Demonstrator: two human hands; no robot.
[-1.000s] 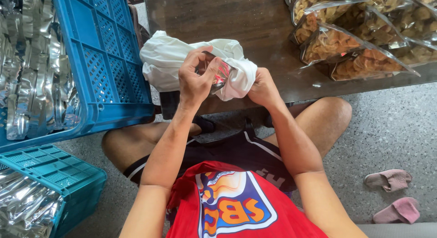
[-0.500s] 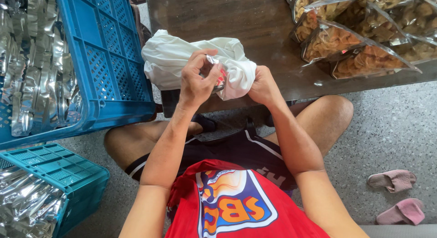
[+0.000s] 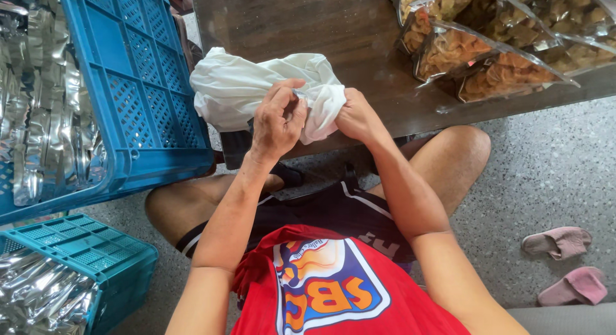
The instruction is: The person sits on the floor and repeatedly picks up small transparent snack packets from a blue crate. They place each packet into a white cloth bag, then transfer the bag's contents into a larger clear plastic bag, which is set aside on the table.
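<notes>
The white cloth (image 3: 256, 91) lies bunched on the near edge of the dark wooden table (image 3: 308, 27), its long axis running crosswise from the left hand's far side toward the right hand, the gathered end pointing at the person. It is soft, thin fabric, creased and puffed like a loosely filled sack. Half a second ago a small reddish, glossy thing showed between the fingers at the cloth's near end; now the fabric has been drawn over it and it no longer shows.

The left hand (image 3: 277, 120) is curled shut over the gathered end, fingers folded in and pinching the cloth. The right hand (image 3: 357, 114) is closed on the same end from the other side, knuckles against the fabric; both have shifted a little nearer the table's edge.

Just left of the left hand stands a blue plastic crate (image 3: 141, 110) with latticed walls, packed with crinkled silver foil pouches (image 3: 45, 123). Below it sits a teal crate (image 3: 83, 245) with more foil. Beyond the right hand lie clear bags of brown snacks (image 3: 487, 53). Well off to the right, on the speckled floor, lie pink slippers (image 3: 564, 264).
</notes>
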